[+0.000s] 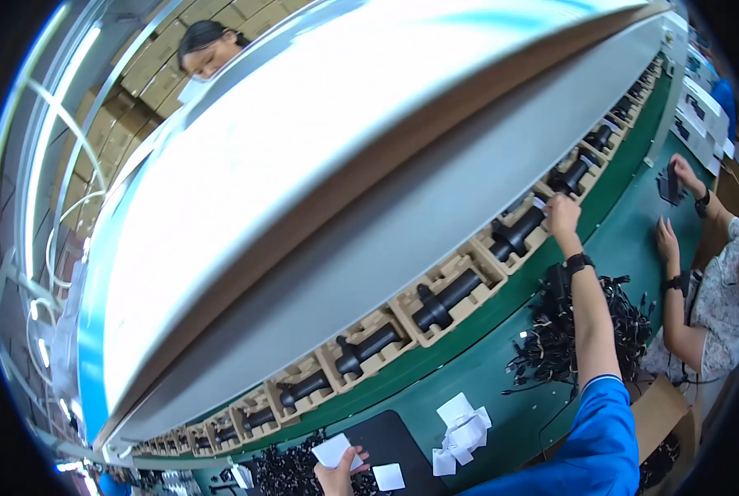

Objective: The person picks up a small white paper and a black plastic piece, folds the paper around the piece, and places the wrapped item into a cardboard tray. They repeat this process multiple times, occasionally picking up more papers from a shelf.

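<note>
My left hand [336,478] is closed on a small stack of white paper slips [333,451] at the bottom of the view. Far to the right, my right hand [563,218] reaches over a pulp tray [515,259], its fingers pinched together at the tray's far end. A small bit of white [539,202] shows by those fingertips; whether they grip it is unclear. In that tray lies a black tube-shaped device [517,232] with a knob on its side. Another such device [447,298] rests in the neighbouring tray [419,337].
Trays line a green conveyor [468,331] beneath a grey-and-white overhead housing [369,215]. Under my right forearm sits a heap of black cables [551,339]. White slips [466,431] lie by a black mat [377,442]. A co-worker's hands [668,241] are at right; another person [211,50] stands beyond.
</note>
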Motion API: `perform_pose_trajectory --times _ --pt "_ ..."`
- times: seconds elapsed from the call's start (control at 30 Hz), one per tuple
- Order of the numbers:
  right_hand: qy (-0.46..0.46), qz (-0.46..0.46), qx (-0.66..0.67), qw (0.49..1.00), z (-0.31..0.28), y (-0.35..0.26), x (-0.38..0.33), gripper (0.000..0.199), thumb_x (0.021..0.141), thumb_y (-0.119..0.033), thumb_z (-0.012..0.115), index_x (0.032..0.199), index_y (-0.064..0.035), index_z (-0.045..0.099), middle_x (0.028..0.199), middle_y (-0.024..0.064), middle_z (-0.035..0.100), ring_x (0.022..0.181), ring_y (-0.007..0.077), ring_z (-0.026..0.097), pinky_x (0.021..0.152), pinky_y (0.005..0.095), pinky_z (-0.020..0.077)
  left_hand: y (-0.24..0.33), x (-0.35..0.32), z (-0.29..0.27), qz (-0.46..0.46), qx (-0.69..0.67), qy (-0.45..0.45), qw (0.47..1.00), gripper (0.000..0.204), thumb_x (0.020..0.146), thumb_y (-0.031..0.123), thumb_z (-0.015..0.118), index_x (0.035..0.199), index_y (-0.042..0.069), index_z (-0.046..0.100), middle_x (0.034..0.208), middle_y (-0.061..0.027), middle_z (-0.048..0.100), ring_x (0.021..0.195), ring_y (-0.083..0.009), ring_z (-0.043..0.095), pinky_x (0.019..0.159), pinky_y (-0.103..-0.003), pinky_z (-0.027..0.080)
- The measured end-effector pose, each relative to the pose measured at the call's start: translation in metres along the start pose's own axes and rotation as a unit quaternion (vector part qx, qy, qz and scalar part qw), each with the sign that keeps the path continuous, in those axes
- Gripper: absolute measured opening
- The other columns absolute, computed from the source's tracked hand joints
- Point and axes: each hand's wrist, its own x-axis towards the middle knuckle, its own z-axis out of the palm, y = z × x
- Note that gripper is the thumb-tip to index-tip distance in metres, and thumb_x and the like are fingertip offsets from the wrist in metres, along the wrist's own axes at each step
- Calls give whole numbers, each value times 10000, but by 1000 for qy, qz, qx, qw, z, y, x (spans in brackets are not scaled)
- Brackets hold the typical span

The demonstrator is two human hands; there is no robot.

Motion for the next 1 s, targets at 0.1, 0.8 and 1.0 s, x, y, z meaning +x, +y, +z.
perform_pose_trajectory --times 0.1,0.8,1.0 --pt "-97 -28 -145 984 -10 -4 11 74 688 -100 620 750 -60 611 775 103 628 758 264 624 614 383 507 -2 1 -4 -8 -33 -15 999 318 836 83 610 1090 -89 526 934 -175 636 776 -265 652 602 -334 565" --pt "-163 -572 353 722 -330 -357 -341 584 676 -260 711 1183 -35 525 1171 109 516 1078 229 448 848 338 428 -56 -60 -97 28 -214 -241 946 342 966 177 404 1251 -11 426 1216 -107 504 1099 -192 512 885 -318 459" --pt "-288 -583 443 617 -369 -433 -372 367 765 -258 688 1037 -45 565 873 65 621 635 173 582 522 276 449 -99 -73 -195 57 -208 -339 915 284 951 144 434 1173 -20 499 1121 -92 565 975 -178 581 789 -292 525"
